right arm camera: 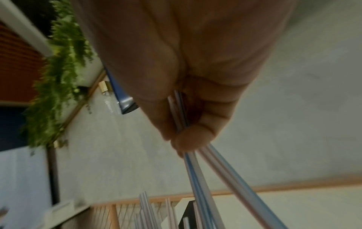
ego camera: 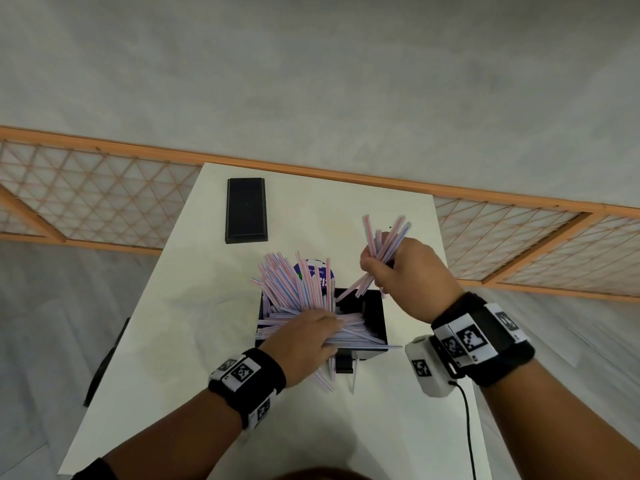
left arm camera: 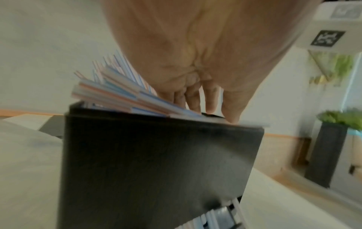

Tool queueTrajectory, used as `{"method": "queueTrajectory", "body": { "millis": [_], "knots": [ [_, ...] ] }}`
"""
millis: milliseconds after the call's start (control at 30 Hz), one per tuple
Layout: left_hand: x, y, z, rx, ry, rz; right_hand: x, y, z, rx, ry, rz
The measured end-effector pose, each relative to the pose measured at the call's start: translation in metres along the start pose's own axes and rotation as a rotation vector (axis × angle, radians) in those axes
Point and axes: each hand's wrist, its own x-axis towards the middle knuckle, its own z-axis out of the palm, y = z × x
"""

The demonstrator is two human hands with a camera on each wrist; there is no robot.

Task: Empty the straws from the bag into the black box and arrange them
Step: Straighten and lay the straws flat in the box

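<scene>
From the head view, the left hand (ego camera: 304,336) lies flat with its fingers on the straws (ego camera: 294,289) piled in the black box (ego camera: 375,320) on the counter (ego camera: 166,323). The right hand (ego camera: 401,268) is above the box, its grip closed around a bundle (ego camera: 384,244) of straws.

At the left wrist, straight fingers (left arm camera: 211,96) press straws at the box rim.

At the right wrist, curled fingers (right arm camera: 188,139) clamp the bundle.
</scene>
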Motion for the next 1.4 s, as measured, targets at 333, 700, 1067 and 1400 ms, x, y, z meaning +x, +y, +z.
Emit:
{"method": "queueTrajectory", "body": {
  "millis": [333,700,1067,1400],
  "knots": [
    [-0.037,-0.019,-0.041,-0.663,0.365,-0.369,0.010,-0.030,0.051,-0.324,-0.393,-0.173],
    [-0.045,-0.021,-0.043,-0.829,0.482,-0.437,0.016,-0.019,0.122,-0.216,-0.526,-0.156],
    [-0.041,-0.038,-0.014,-0.211,0.411,-0.368,-0.003,0.037,0.109,-0.278,-0.369,-0.108],
    [-0.031,-0.034,-0.011,0.169,0.455,-0.336,-0.008,0.063,0.128,-0.340,-0.514,-0.044]
  ]
}}
